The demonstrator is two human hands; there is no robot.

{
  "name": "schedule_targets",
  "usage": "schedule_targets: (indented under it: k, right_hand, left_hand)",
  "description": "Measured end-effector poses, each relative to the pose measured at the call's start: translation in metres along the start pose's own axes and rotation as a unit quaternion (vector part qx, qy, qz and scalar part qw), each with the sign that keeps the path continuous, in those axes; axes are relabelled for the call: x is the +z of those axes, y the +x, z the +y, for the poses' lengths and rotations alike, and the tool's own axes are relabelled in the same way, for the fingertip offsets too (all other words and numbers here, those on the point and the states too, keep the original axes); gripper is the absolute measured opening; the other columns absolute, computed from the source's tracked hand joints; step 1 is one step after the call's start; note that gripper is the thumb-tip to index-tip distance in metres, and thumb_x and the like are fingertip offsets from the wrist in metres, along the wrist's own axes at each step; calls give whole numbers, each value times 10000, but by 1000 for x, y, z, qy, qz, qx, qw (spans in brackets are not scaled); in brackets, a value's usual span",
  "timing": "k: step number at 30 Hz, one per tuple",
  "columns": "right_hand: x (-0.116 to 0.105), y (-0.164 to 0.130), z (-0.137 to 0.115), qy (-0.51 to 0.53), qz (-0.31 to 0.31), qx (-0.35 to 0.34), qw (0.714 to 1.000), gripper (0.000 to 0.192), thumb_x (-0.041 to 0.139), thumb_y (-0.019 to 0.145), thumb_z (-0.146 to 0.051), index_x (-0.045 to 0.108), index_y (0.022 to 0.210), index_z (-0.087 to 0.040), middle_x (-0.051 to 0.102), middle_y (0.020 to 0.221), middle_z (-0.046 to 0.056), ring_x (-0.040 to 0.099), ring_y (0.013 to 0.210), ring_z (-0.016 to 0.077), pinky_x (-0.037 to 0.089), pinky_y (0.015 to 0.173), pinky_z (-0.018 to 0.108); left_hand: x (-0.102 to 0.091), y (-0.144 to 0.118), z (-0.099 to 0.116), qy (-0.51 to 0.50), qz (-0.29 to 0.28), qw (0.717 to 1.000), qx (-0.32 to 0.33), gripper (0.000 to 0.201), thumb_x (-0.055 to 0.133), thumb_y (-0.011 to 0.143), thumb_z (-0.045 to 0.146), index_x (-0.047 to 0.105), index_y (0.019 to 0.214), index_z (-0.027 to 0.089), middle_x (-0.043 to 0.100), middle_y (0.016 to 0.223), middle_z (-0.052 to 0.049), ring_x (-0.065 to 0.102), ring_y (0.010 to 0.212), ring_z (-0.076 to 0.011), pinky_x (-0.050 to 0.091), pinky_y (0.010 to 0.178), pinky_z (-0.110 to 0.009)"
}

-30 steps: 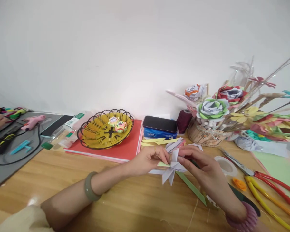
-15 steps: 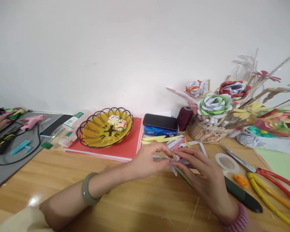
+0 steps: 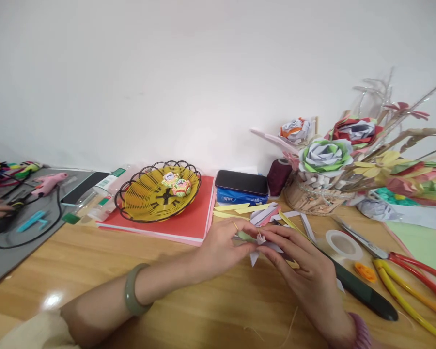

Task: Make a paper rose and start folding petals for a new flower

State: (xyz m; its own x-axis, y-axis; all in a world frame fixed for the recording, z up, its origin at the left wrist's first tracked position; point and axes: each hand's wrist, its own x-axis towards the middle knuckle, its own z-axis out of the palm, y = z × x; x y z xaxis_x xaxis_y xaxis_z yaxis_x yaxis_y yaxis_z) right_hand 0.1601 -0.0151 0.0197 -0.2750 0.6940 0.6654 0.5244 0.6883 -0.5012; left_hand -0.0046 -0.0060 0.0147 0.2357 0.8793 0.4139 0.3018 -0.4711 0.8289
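The left hand [image 3: 223, 245] and the right hand [image 3: 301, 264] both pinch the small paper flower [image 3: 260, 241] just above the table [image 3: 189, 295], so the 2 hands should squeeze softly and keep the folds lined up.

Two small folded paper rosettes [image 3: 176, 183] lie in one yellow woven basket with a black wire rim [image 3: 131, 203]. One black phone [image 3: 241, 182] rests on one blue tissue pack [image 3: 240, 198]. Three large paper roses [image 3: 325, 152] stand in one wooden-peg pot [image 3: 308, 198]. One clear tape roll [image 3: 342, 244] lies flat.
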Motion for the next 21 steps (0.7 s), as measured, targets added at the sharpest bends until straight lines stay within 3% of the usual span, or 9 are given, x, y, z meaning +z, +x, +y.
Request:
schedule_targets:
  k: [4, 10, 21]
  right_hand:
    - [-2, 0, -2, 16, 6, 15, 1000, 200, 570, 802, -189, 641, 979, -250, 657, 942, 56, 635, 852, 192, 540, 728, 309]
    - [-4, -5, -1, -33, 31, -44, 998, 227, 586, 783, -116, 619, 973, -237, 645, 922, 50, 623, 821, 173, 525, 754, 298]
    - [-3, -7, -1, -65, 55, -68, 994, 218, 621, 746, -102, 618, 919, -236, 661, 872, 40, 632, 773, 174, 519, 719, 296]
  left_hand:
    - [-1, -1, 0, -5, 26, 999, 35, 138, 653, 726, 228, 643, 855, 182, 683, 859, -60, 620, 824, -168, 474, 771, -278]
    - [0, -3, 1, -3, 46, 994, 95, 79, 622, 755, 190, 641, 829, 169, 684, 840, -82, 611, 876, -171, 481, 812, -306]
    - [1, -6, 6, 16, 68, 995, 72, 92, 613, 760, 206, 670, 830, 189, 689, 853, -79, 618, 894, -184, 487, 819, -317]
